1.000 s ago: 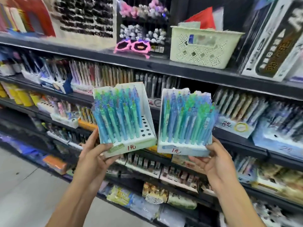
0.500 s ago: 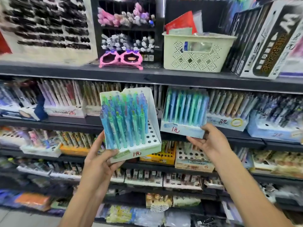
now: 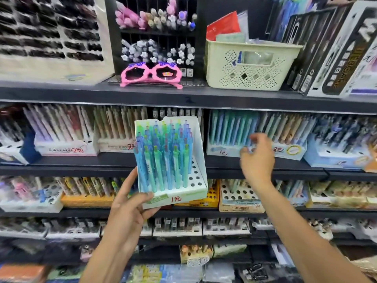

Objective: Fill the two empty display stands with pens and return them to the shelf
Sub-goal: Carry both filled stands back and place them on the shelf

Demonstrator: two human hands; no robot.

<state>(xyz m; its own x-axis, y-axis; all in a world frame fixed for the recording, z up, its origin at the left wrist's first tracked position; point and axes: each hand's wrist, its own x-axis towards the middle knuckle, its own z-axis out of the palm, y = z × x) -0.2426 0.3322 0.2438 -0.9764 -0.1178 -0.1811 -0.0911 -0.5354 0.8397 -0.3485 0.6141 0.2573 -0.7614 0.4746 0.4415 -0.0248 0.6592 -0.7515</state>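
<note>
Your left hand (image 3: pixel 130 209) grips the light cardboard display stand (image 3: pixel 169 160) by its base, left of the shelved stand (image 3: pixel 226 137); your right hand (image 3: pixel 257 158) hovers there, fingers spread, holding nothing. Support underneath; loose pens may tip.

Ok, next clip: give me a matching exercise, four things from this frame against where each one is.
Things:
1. pen stand in hand
2. second pen stand
3. pink sunglasses
4. cream basket

Places:
A. top shelf, right of the sunglasses
B. held by the left hand, off the shelf
C. top shelf, before the black pen rack
D. on the shelf, by the right hand

Pairs: 1-B, 2-D, 3-C, 4-A
</note>
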